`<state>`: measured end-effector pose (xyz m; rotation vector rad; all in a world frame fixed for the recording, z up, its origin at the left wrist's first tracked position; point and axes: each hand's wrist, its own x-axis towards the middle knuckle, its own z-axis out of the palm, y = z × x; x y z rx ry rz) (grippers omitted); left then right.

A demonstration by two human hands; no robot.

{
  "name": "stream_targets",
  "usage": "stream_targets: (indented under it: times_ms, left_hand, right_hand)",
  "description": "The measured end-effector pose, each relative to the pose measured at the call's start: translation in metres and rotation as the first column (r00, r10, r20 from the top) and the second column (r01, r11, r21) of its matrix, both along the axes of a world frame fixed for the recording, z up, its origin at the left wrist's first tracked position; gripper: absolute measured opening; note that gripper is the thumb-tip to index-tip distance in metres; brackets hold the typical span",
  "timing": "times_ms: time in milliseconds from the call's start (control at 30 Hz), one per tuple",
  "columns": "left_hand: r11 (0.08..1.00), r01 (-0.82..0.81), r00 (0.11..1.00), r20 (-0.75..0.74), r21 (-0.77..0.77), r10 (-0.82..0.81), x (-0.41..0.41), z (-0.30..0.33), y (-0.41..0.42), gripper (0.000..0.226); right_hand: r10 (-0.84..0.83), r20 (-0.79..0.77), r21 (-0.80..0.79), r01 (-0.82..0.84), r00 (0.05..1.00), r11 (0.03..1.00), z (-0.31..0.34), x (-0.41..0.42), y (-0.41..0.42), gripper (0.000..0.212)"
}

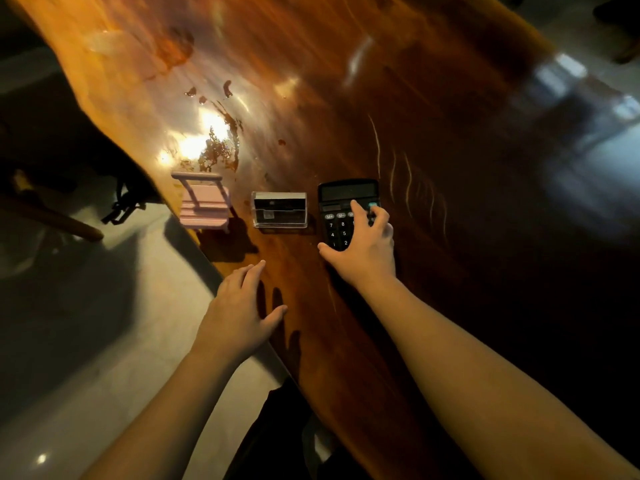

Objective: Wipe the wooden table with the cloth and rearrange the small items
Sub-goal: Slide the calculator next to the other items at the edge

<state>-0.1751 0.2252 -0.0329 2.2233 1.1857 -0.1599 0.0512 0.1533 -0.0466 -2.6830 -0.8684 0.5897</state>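
A black calculator [337, 209] lies on the glossy wooden table [346, 98], and my right hand [363, 247] covers its lower right part, thumb at its near left corner and fingers curled over the keys. To its left stands a clear plastic card holder [280, 209]. Further left, by the table's edge, stands a small pink toy bench [204, 206]. My left hand [242, 313] rests flat at the table's near edge, fingers spread, holding nothing. Dark wet smears [221, 147] mark the wood beyond the bench. No cloth is in view.
The table's wavy left edge [194, 237] runs diagonally, with pale floor [86, 306] below it. A dark chair [52, 209] stands on the floor to the left. Light streaks [408, 181] show on the wood right of the calculator.
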Motion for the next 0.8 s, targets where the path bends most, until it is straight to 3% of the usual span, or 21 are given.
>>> stream_targets:
  times_ms: [433,633,800]
  left_hand:
    - [1.0,0.003,0.999,0.035,-0.018,-0.003,-0.001,0.007,0.009,0.093]
    - [0.999,0.053,0.998,0.042,-0.001,-0.053,0.01,0.012,0.009,0.092]
    - [0.983,0.182,0.982,0.054,-0.01,-0.182,0.037,0.026,0.006,0.093]
  right_hand:
    - [0.013,0.054,-0.085,-0.008,0.998,0.996,-0.016,-0.009,0.015,0.105]
    - [-0.002,-0.026,-0.062,0.0,1.0,0.998,-0.004,0.0,0.006,0.117]
    - [-0.081,-0.094,0.07,0.088,0.992,0.994,0.023,0.006,-0.041,0.095]
